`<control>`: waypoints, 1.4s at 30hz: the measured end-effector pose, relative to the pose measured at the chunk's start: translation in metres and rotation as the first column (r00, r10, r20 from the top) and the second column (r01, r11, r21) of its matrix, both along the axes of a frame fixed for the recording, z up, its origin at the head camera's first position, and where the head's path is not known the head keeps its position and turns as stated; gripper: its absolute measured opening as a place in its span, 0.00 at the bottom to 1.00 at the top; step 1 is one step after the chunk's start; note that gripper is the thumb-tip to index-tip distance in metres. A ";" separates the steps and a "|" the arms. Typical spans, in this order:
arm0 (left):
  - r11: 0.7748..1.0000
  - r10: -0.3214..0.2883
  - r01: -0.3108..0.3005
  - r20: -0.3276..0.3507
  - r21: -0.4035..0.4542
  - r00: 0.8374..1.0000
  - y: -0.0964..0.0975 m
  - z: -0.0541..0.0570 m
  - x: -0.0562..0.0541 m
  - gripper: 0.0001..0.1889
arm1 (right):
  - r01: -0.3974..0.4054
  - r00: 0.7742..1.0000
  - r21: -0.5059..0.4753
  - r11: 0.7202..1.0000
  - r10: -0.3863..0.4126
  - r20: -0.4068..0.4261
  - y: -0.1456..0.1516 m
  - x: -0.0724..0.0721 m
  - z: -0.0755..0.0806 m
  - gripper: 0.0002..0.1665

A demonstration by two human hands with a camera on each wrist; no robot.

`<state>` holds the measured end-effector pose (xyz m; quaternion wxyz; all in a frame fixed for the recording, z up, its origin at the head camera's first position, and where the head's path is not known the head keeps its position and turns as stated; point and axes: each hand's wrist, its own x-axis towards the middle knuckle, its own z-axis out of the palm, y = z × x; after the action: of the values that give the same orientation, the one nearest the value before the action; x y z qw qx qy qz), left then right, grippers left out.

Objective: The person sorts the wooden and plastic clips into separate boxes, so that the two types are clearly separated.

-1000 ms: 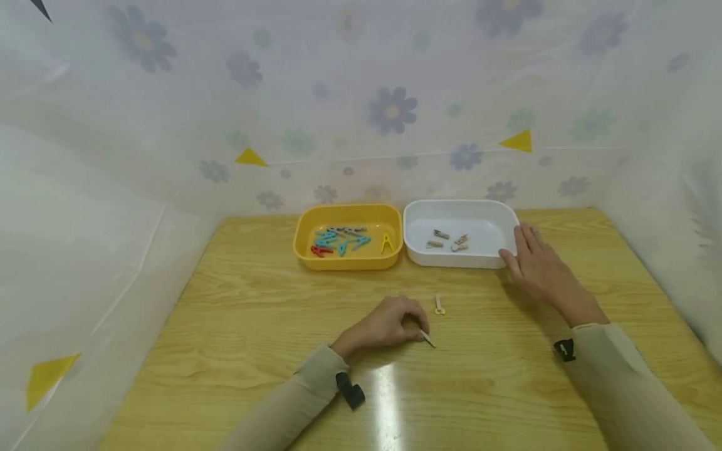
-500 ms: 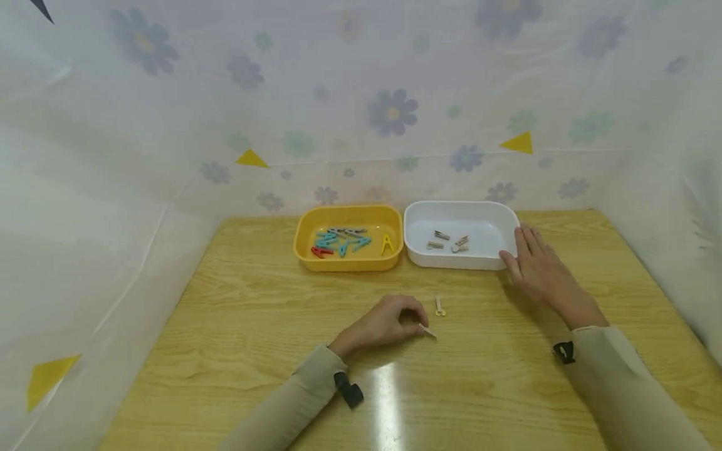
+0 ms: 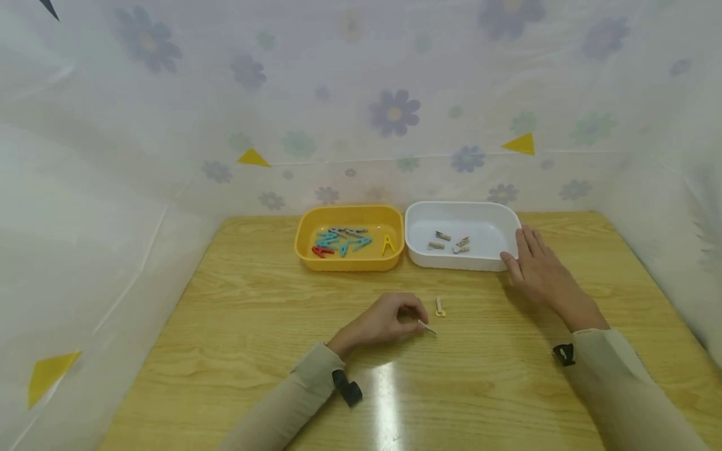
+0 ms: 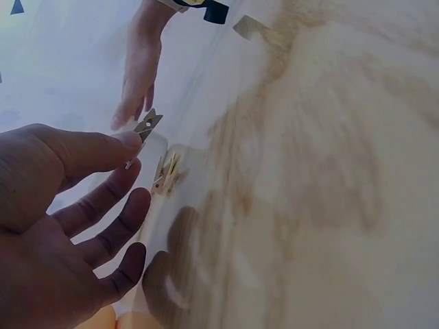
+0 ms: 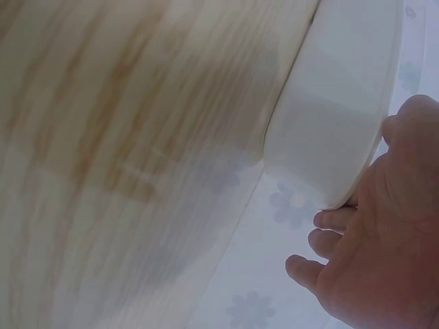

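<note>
My left hand pinches a small wooden clothespin between thumb and index finger, just above the table. In the left wrist view this clothespin points up from the fingertips, while the other fingers are loosely bent. Beyond it on the table lies a second wooden clothespin with a yellow ornament at its near end. My right hand rests with extended fingers against the right end of the white tray; its thumb touches the front corner. Several small wooden clothespins lie in that tray.
A yellow tray stands directly left of the white one. Several plastic clothespins lie in it, among them blue, grey, one red and one yellow. Pale flowered sheeting encloses the back and sides of the wooden table.
The clothespin in my left hand has tilted from slanting down toward nearly level, and the hand has risen slightly. My right hand stays at the white tray.
</note>
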<state>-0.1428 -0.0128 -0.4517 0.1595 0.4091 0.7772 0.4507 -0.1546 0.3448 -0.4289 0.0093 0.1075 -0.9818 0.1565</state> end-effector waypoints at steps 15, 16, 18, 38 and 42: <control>0.984 0.178 -0.174 -0.110 0.045 0.978 -0.003 0.016 -0.012 0.03 | -0.002 1.000 -0.019 1.000 0.003 0.009 0.002 0.001 0.001 0.47; 0.981 0.193 -0.187 -0.112 0.058 0.975 -0.003 0.017 -0.014 0.03 | 0.000 1.000 -0.022 1.000 0.001 0.016 0.002 0.001 0.000 0.47; 0.973 0.224 -0.214 -0.122 0.086 0.967 -0.004 0.020 -0.017 0.03 | 0.002 1.000 -0.022 1.000 -0.001 0.022 0.002 0.000 -0.001 0.47; 0.914 0.386 -0.337 -0.224 0.228 0.895 0.021 0.046 -0.055 0.03 | 0.001 1.000 0.004 1.000 -0.001 -0.005 0.001 -0.001 -0.002 0.46; 0.900 0.413 -0.361 -0.210 0.245 0.886 0.026 0.052 -0.063 0.04 | -0.006 1.000 0.004 1.000 0.006 -0.007 0.002 -0.001 -0.002 0.46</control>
<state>-0.2056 0.0137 -0.4000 -0.0778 0.3137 0.8082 0.4922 -0.1561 0.3464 -0.4304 0.0120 0.1109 -0.9818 0.1540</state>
